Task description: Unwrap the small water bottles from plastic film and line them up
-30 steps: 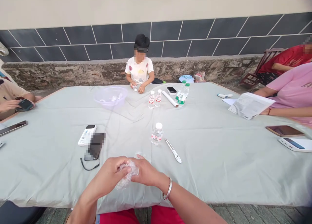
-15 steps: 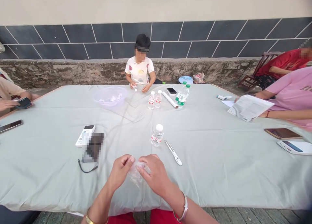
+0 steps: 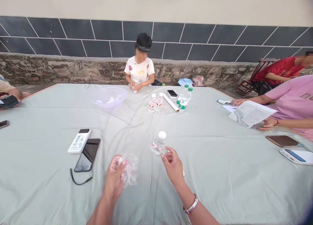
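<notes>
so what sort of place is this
Probably outdoors, perhaps a yard or patio beside a building: a dark-tiled wall with a rough, weathered stone base runs along the back, and a large cloth-covered table with people seated around it fills the foreground.

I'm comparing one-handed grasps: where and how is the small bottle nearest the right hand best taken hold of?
Probably around the body of the small bottle, below its white cap, coming from its right. It stands upright, its rounded sides exposed for opposing thumb and fingers, and the right hand is close on that side.
</notes>
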A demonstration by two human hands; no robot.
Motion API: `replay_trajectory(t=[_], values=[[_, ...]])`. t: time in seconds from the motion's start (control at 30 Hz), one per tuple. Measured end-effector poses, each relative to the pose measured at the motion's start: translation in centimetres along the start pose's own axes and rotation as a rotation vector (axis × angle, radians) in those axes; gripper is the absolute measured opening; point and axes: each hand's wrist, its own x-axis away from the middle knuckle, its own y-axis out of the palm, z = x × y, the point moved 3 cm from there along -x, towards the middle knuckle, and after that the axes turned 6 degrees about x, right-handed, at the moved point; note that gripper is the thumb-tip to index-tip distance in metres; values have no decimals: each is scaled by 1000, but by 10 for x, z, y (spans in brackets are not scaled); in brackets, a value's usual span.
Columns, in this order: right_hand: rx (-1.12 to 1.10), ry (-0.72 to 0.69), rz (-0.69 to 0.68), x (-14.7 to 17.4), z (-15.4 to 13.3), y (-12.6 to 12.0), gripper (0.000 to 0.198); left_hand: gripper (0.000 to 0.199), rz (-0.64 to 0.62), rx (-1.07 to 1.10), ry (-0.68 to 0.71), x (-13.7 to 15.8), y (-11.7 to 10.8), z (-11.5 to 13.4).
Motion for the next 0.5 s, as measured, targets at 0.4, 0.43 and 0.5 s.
replay_trajectory(t=[0.4,0.43,0.5], values=[[190,92,-22,-117,22,70,61,35,74,-578,99,-32,-34,-60],[189,88,-24,-132,20,76,61,34,56,-644,114,-34,-39,-67],[185,73,-43,-162,17,88,58,32,18,-741,127,-36,-47,-78]])
